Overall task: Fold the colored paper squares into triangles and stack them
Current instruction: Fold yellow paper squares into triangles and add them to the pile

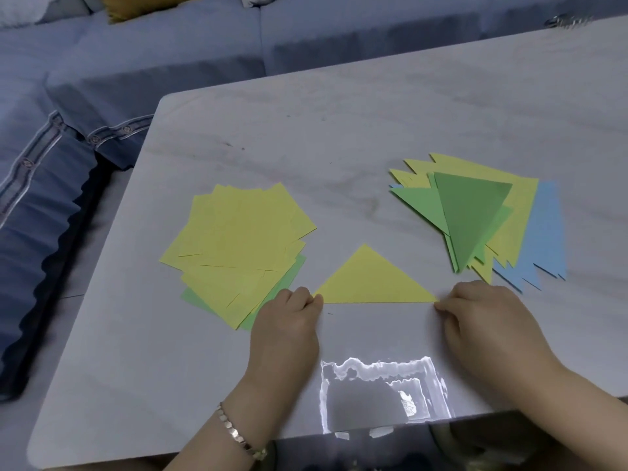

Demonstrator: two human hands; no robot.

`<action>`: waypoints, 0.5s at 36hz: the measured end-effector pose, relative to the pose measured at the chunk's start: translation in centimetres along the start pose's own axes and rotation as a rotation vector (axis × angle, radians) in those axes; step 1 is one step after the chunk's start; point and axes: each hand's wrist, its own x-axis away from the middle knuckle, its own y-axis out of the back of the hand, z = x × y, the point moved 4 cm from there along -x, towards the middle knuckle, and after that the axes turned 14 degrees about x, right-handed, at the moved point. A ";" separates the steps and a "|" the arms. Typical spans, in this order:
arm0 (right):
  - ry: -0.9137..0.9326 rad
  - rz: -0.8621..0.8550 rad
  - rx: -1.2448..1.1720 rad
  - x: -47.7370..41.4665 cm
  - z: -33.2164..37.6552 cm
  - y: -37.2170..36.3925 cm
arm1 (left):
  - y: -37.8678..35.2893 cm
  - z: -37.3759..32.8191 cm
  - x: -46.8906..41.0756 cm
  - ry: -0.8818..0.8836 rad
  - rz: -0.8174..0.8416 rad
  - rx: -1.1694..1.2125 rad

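A yellow paper triangle [370,282] lies flat on the table with its long folded edge toward me. My left hand [289,321] pinches its left corner and my right hand [482,317] pinches its right corner. To the left sits a loose pile of unfolded squares [238,246], mostly yellow with green sheets showing underneath. At the right lies the stack of folded triangles [475,215], green ones on top, yellow below them and blue at the bottom.
The grey marble-look table [339,130] has a bright glare patch [380,392] near its front edge. A blue sofa [102,79] runs along the far and left sides. A blurred metallic object [565,21] sits at the far right corner.
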 end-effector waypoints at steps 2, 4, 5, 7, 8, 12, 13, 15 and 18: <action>-0.060 0.070 -0.038 -1.2 0.2 0.7 | 0.0 0.0 0.0 -0.006 -0.007 -0.008; -0.096 0.154 -0.102 -2.9 1.1 1.1 | 0.1 0.1 0.1 0.010 -0.006 0.003; -0.113 0.234 -0.128 -3.8 1.7 1.0 | 0.1 0.1 0.0 0.023 0.002 0.019; -0.158 0.401 -0.118 -5.2 2.8 0.5 | 0.2 0.1 0.0 0.052 0.034 0.045; -0.163 0.459 -0.073 -5.8 3.4 0.4 | 0.3 0.0 -0.1 0.059 0.060 0.061; -0.209 0.592 -0.061 -7.2 4.4 -0.4 | 1.2 1.1 -1.0 0.249 0.040 0.254; -0.231 0.613 -0.116 -7.3 4.3 -0.6 | 1.7 1.8 -1.3 0.324 0.005 0.297; -0.241 0.632 -0.170 -7.2 4.1 -0.6 | 2.9 3.1 -2.4 0.409 -0.088 0.298; -0.198 0.567 -0.199 -6.8 3.8 -0.7 | 3.9 6.0 -4.3 0.626 -0.118 0.197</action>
